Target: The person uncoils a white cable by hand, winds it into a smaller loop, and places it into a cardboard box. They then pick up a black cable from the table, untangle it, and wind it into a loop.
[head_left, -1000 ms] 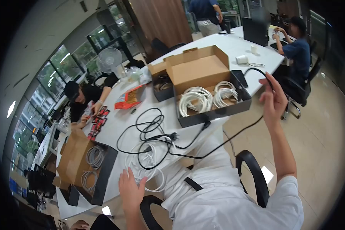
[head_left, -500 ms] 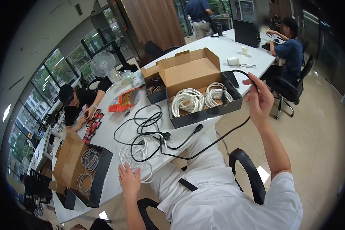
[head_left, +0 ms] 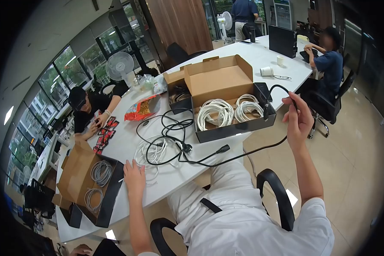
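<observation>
My right hand (head_left: 299, 119) is raised at the right of the box, thumb and fingers closed on a black power cable. One end of that cable hangs from the hand in front of the box, its connector (head_left: 266, 112) dangling. The rest runs down and across to a loose tangle on the table, where a plug (head_left: 187, 148) and another black connector (head_left: 222, 149) lie. My left hand (head_left: 134, 175) rests on the table near its edge, fingers stretched out. Beside its fingertips is a loose white cable coil (head_left: 141, 149), partly under the black cable.
An open box (head_left: 234, 133) holds coiled white cables (head_left: 215, 114); another box (head_left: 109, 205) holds grey coils (head_left: 101, 173). A red snack bag (head_left: 136, 112), paper cup (head_left: 266, 71) and glasses (head_left: 282, 77) lie about. A person at the left handles small red packets (head_left: 104, 138); others are farther off.
My left hand has shifted left, off the white coil. My right hand still grips the black cable, and its loops on the table have shifted. The camera view has moved a little.
</observation>
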Demonstrator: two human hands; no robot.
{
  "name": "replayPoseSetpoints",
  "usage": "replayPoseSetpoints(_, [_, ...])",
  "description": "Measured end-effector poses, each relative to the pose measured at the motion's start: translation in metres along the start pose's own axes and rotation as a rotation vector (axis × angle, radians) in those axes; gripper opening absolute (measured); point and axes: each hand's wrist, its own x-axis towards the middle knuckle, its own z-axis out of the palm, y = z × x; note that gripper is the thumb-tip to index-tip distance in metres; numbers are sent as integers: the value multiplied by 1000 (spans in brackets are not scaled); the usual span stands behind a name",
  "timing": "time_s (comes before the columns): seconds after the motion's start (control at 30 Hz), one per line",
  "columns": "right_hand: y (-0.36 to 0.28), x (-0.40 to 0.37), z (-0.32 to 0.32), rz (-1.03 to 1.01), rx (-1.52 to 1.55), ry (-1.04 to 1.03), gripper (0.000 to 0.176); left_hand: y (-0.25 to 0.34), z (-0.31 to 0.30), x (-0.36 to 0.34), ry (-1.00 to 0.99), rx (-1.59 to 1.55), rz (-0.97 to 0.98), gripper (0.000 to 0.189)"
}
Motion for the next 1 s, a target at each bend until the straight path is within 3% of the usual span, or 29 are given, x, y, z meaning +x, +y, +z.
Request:
replayPoseSetpoints(0.17, [-7, -5, 9, 76, 100, 25, 31, 87, -45, -16, 132, -307, 241, 53])
replayPoseSetpoints(0.23, [-7, -12, 14, 112, 146, -3, 29, 124, -64, -22, -187, -420, 153, 50])
replayPoseSetpoints(0.3, [-13, -18, 19, 149, 233, -107, 28, 141, -60, -20, -129, -373, 318, 46])
replayPoseSetpoints(0.4, [-31, -23, 33, 194, 279, -255, 25, 150, -39, -17, -101, -367, 321, 30])
replayPoseSetpoints(0.5, [-44, -22, 50, 223, 307, -357, 23, 152, -42, -11, -79, -406, 196, 18])
replayPoseSetpoints(0.67, [-45, -20, 87, 248, 278, -567, 23, 135, -71, 3, 149, -696, 100, 18])
replayPoseSetpoints(0.8, [-26, -28, 127, 275, 180, -596, 19, 118, -88, 27, 271, -759, 33, 15])
replayPoseSetpoints(0.9, [9, -37, 154, 147, 135, -629, 19, 106, -101, 50, 492, -803, 68, 18])
replayPoseSetpoints(0.97, [2, -29, 161, 214, -8, -751, 20, 106, -122, 62, 409, -1034, -74, 23])
replayPoseSetpoints(1.0, [3, -28, 166, 210, -47, -786, 19, 106, -130, 70, 428, -1125, -51, 25])
